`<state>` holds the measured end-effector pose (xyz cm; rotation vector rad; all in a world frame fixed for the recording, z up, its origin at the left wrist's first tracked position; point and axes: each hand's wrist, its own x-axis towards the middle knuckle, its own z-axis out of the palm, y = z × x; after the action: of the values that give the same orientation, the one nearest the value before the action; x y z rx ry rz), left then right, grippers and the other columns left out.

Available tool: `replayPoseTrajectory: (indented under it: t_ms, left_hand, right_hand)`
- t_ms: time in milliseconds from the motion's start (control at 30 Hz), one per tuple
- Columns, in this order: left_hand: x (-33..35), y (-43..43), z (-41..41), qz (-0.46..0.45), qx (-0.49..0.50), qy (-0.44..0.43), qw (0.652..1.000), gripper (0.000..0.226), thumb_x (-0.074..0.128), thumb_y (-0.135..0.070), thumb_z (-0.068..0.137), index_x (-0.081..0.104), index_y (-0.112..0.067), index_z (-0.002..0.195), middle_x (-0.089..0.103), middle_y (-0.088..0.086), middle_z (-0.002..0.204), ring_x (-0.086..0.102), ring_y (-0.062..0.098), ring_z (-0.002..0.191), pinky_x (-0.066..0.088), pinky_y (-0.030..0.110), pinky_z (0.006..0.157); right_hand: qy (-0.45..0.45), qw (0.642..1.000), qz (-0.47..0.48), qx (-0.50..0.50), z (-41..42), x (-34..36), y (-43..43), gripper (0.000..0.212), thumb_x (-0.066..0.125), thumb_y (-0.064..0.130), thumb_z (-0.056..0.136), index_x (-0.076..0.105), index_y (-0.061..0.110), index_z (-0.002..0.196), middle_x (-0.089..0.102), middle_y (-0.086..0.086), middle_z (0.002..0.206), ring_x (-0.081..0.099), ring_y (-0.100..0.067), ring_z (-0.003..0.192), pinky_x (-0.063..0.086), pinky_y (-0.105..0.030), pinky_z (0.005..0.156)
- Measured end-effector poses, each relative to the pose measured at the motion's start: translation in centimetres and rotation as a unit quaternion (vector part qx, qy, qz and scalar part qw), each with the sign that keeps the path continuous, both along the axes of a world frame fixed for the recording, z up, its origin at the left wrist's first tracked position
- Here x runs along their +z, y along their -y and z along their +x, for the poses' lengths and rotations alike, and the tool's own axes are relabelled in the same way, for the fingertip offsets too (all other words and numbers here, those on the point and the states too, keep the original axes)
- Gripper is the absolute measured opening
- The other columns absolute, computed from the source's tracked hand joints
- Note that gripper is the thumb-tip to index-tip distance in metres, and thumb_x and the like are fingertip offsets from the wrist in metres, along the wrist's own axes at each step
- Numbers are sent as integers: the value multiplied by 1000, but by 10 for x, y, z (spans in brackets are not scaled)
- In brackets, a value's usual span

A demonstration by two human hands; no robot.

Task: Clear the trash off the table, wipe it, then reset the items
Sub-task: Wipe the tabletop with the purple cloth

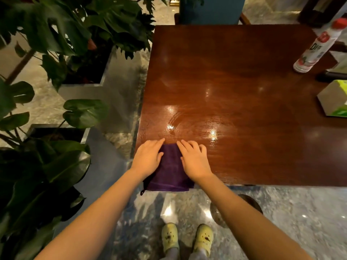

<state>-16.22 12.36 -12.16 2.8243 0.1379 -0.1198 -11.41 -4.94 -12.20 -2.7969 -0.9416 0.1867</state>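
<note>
One square, dark red-brown wooden table [244,87] takes up most of the view. Two square brushed-metal boxes of broad dark green leaves stand on the floor to its left: the farther planter [82,91] and the nearer planter [85,136]. One teal upholstered chair [212,10] sits at the table's far edge.

One folded purple cloth [170,171] lies at the table's near left corner, its near end hanging over the edge. Two hands lie flat on it, the left hand [148,156] on its left side and the right hand [195,160] on its right. Their fingers are straight and press down, curled round nothing, with the tips reaching past the cloth onto the wood.

One grey and green box [334,99] is cut off by the right edge. One white spray bottle with a red cap [317,47] stands beyond it. Two pale yellow-green clogs [170,237] show below.

The tabletop is glossy, with curved wet streaks and bright reflections just beyond the cloth. The polished grey marble floor [300,212] also mirrors the lights.
</note>
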Motion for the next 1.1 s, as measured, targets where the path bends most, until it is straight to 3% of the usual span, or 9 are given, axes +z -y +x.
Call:
replayPoseTrajectory:
  t_ms: [133, 233, 300, 367, 467, 633, 833, 933, 1100]
  left_hand:
    - [9, -9, 18, 89, -14, -76, 993, 41, 57, -36, 88, 52, -19, 125, 55, 4, 123, 44, 25, 119, 37, 37, 97]
    - [21, -24, 21, 16, -9, -143, 989, 32, 64, -35, 84, 63, -13, 107, 59, 8, 111, 48, 26, 112, 41, 38, 95]
    - [36, -31, 24, -67, -2, -165, 984, 23, 69, -30, 81, 65, -9, 91, 63, 7, 96, 55, 24, 97, 42, 32, 80]
    - [60, -38, 31, -124, 3, -138, 983, 17, 72, -26, 79, 62, -11, 79, 59, 1, 81, 54, 18, 82, 34, 27, 67]
    - [101, -42, 49, -170, 16, -22, 985, 11, 75, -19, 76, 64, -19, 78, 58, -9, 71, 55, 12, 73, 34, 21, 59]
    - [120, -32, 56, -136, 27, 93, 986, 16, 71, -14, 78, 70, -17, 94, 69, -3, 92, 62, 15, 87, 46, 29, 79]
    - [57, 4, 1, -185, 63, 58, 979, 23, 67, -6, 80, 71, -12, 102, 71, 6, 106, 64, 21, 102, 36, 16, 86]
    - [27, 13, -20, -192, 77, 29, 978, 22, 66, -11, 82, 70, -15, 103, 71, 2, 108, 63, 19, 104, 37, 16, 90]
    - [5, 13, -4, -92, 155, 46, 983, 36, 63, -24, 84, 60, -15, 119, 59, 6, 122, 49, 26, 118, 35, 34, 101]
  right_hand:
    - [37, 998, -42, 35, 11, 1, -5, 46, 48, 25, 91, 40, 17, 136, 49, -7, 128, 39, -29, 119, 30, -42, 98]
    - [-23, 999, -24, 12, 30, 12, -11, 30, 55, 27, 88, 59, 18, 117, 52, -7, 121, 39, -28, 117, 32, -40, 95]
    - [-103, 995, 14, -3, 46, 30, -10, 27, 62, 29, 85, 65, 18, 109, 56, -8, 118, 45, -28, 116, 38, -37, 95]
    - [-161, 984, 67, -22, 63, 54, -9, 24, 67, 26, 82, 69, 17, 103, 65, -10, 113, 56, -28, 110, 44, -33, 89]
    - [-148, 978, 139, -57, 91, 96, -5, 19, 69, 21, 79, 72, 17, 98, 71, -8, 104, 63, -24, 98, 49, -31, 82]
    - [-112, 974, 187, -57, 109, 118, 8, 21, 69, 16, 80, 72, 18, 100, 70, -4, 99, 55, -11, 84, 34, -21, 72]
    - [-206, 969, 135, -4, 66, 62, 45, 25, 65, 15, 83, 69, 14, 108, 70, -4, 113, 62, -19, 105, 42, -26, 90]
    - [-226, 969, 95, 9, 46, 36, 58, 26, 60, 20, 86, 64, 20, 112, 68, -4, 113, 60, -18, 99, 43, -28, 84]
    - [-16, 992, 16, 127, 52, 21, 23, 49, 49, 16, 86, 45, 18, 134, 46, -11, 139, 42, -33, 126, 34, -43, 106]
